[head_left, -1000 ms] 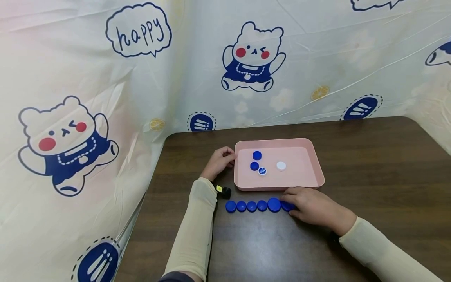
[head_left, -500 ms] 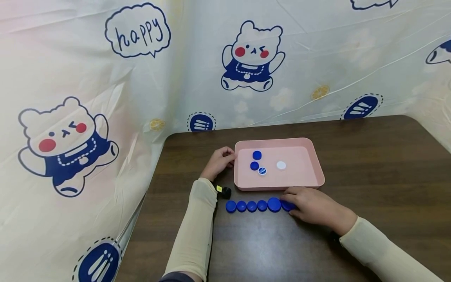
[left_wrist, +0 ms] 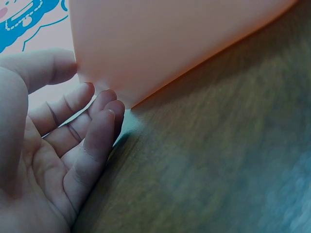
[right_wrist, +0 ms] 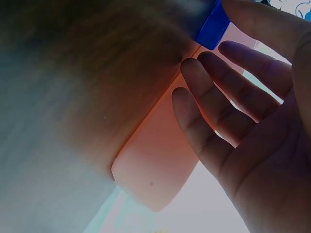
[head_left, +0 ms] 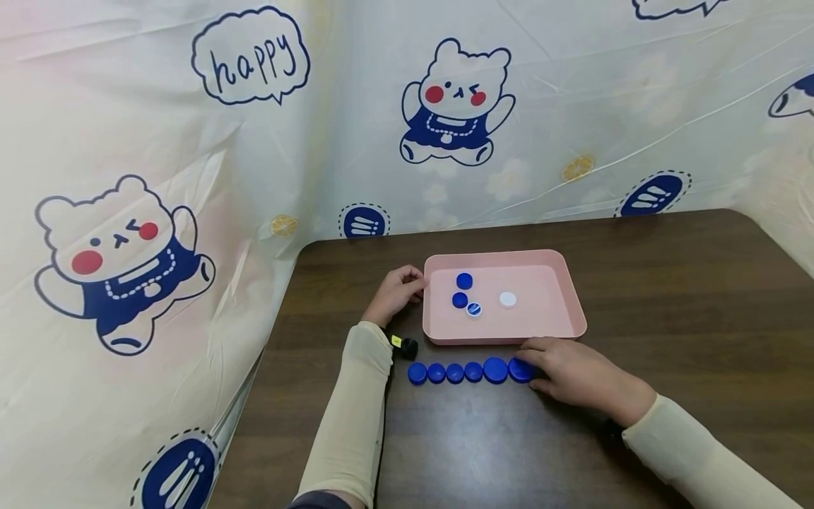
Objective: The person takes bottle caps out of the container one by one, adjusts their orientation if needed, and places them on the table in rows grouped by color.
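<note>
A pink tray (head_left: 572,304) lies on the dark wooden table. Beside its left wall is my left hand (head_left: 396,293); in the left wrist view its loosely bent fingertips (left_wrist: 104,97) touch the outer wall. In front of the tray runs a row of several blue bottle caps, smaller to the left and larger to the right. At the row's right end, my right hand (head_left: 581,371) hovers round the last blue cap (head_left: 521,370), fingers relaxed. The right wrist view shows that cap (right_wrist: 214,26) near the thumb and fingertips, not pinched.
Inside the tray lie two blue caps (head_left: 464,281), a white cap with a blue mark (head_left: 473,309) and a plain white cap (head_left: 507,300). A black wrist camera (head_left: 407,347) sits by the row's left end. A patterned curtain (head_left: 356,106) hangs behind the table.
My right hand has shifted slightly right and loosened from the last blue cap, which now shows more fully at the row's end. My left hand stays at the tray.
</note>
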`<state>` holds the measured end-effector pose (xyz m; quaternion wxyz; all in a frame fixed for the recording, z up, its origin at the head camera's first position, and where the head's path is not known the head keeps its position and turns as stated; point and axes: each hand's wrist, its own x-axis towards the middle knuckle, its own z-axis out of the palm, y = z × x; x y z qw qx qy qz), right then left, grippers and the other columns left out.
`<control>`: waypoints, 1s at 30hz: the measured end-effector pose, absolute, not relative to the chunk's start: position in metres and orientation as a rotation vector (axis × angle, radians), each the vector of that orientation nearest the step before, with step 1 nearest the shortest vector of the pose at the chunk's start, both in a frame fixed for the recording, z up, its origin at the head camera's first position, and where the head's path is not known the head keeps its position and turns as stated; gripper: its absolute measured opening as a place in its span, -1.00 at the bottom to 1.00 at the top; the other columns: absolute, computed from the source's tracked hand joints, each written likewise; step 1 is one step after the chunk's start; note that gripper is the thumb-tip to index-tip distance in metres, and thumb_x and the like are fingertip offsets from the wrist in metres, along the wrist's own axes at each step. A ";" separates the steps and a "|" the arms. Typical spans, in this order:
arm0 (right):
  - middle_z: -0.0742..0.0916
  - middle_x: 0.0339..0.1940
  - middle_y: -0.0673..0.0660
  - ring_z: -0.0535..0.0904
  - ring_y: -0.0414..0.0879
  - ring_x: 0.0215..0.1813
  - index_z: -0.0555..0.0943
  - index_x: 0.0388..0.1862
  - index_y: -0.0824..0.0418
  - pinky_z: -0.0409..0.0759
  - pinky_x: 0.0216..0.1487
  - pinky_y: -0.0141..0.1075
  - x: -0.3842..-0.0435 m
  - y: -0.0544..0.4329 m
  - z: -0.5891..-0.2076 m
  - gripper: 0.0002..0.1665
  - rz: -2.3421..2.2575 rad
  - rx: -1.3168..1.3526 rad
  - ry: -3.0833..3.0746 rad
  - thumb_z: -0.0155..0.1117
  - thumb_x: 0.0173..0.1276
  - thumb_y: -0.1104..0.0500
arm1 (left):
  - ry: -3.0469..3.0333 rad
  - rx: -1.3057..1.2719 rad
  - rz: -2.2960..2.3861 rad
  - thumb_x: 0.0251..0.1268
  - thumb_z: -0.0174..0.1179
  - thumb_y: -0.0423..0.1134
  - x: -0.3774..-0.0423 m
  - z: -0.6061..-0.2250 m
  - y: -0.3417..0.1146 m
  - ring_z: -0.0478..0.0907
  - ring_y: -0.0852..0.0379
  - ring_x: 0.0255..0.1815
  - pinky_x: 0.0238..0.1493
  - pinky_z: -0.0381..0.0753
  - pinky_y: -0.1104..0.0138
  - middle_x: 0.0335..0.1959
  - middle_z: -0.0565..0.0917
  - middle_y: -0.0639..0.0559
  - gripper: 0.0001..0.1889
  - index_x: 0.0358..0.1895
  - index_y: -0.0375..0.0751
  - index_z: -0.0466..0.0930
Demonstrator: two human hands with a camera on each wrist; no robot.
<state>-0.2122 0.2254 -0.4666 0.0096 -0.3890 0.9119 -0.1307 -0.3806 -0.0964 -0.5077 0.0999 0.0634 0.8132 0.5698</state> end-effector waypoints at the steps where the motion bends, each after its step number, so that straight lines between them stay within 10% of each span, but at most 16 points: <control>1: 0.65 -0.10 0.00 0.59 -0.16 -0.11 0.65 0.03 0.22 0.61 -0.04 -0.16 -0.212 0.226 -0.466 -0.53 -0.411 -1.208 2.847 0.51 0.13 0.16 | 2.404 0.187 1.685 0.35 0.23 -0.19 -0.381 -0.507 -0.096 0.61 -0.02 -0.25 -0.24 0.64 0.21 -0.26 0.63 -0.12 -0.86 -0.20 -0.19 0.58; 30: 0.67 -0.06 0.05 0.62 -0.08 -0.05 0.67 0.04 0.24 0.61 0.01 -0.13 -0.221 0.215 -0.443 -0.54 -0.408 -1.344 2.882 0.50 0.15 0.14 | 2.397 0.221 1.699 0.33 0.24 -0.18 -0.382 -0.509 -0.099 0.60 -0.01 -0.26 -0.25 0.64 0.21 -0.28 0.62 -0.13 -0.85 -0.20 -0.19 0.58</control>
